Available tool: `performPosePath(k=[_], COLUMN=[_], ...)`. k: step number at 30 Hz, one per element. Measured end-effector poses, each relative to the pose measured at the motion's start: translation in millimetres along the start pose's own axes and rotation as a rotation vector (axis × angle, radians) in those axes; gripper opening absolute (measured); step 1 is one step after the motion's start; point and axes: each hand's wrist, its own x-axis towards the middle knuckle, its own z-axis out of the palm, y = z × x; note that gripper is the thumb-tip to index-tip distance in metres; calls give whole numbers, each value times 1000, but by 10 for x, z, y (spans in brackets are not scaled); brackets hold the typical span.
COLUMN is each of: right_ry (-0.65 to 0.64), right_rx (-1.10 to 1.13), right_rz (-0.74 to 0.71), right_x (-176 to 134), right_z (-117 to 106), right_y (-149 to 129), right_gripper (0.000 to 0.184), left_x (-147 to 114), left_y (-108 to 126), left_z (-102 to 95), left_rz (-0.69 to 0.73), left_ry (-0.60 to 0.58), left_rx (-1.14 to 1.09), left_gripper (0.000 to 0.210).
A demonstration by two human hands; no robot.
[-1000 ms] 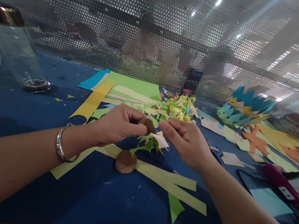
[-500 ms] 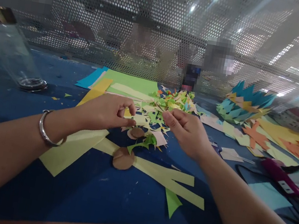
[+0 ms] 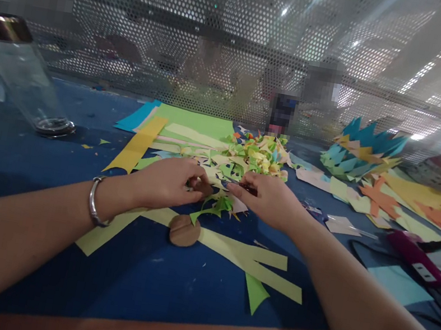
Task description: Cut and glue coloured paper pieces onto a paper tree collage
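Observation:
My left hand point(image 3: 177, 183), with a silver bangle at the wrist, is closed in a pinch low over the paper scraps. A bit of brown shows at its fingertips, but what it grips is too hidden to name. My right hand point(image 3: 264, 195) is closed around a thin dark pointed tool point(image 3: 238, 183), whose tip points left toward the left fingers. Nearer to me, a round brown cardboard disc point(image 3: 185, 231) lies on pale yellow paper strips point(image 3: 239, 253). Beside the hands is a curled green paper scrap point(image 3: 219, 205).
Cut paper bits point(image 3: 265, 153) are heaped behind my hands. Coloured sheets point(image 3: 198, 121) lie at the back, a glass bottle point(image 3: 33, 86) stands left. To the right are a layered paper crown point(image 3: 362, 150), orange paper pieces point(image 3: 381, 198), a purple power strip point(image 3: 421, 260) and cables.
My left hand has moved right and slightly down, covering the smaller cardboard disc. My right hand has come a little lower and left, lowering the tool's tip toward the scraps.

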Motion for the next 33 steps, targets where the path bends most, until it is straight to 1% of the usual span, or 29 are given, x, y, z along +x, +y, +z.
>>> performPosePath(k=[4,6,10,14,17,20,24,26,28,31,33], right_ry=[-1,19,49,29,-1,-19,-10,-27,-57,-81,-93], right_rx=[1,9,71,99,69,47,34,28,25,30,41], right_rz=[26,34,14,-23,-29,-15,-1,-1,4,8,-2], right_x=[2,1,-3,-11,-14,-14,-9,-2,5,13,19], right_z=[-9,-22,-21,4,4,-19,-47,-49,-47,-44,-41], right_y=[-10,-18,-13,-16,-37,-49,-28,-7,15,45,61], right_gripper=[46,46,47,43,31,19,18,13,9,17,23], left_x=[-18,-35,-54,-46,-36,-22,6,11,5,-14,-20], left_y=[-35,8,174,250,203,102,-38,-71,-73,-45,-30], left_z=[26,45,93,106,85,55,16,1,-9,-12,-5], left_rz=[-34,-6,95,97,97,73,13,16,22,11,3], left_ry=[171,202,145,115,142,193,214,216,192,124,102], left_rx=[99,96,44,8,-15,-26,-31,-25,-18,-22,-35], left_gripper=[40,39,30,27,28,27,27,27,28,30,31])
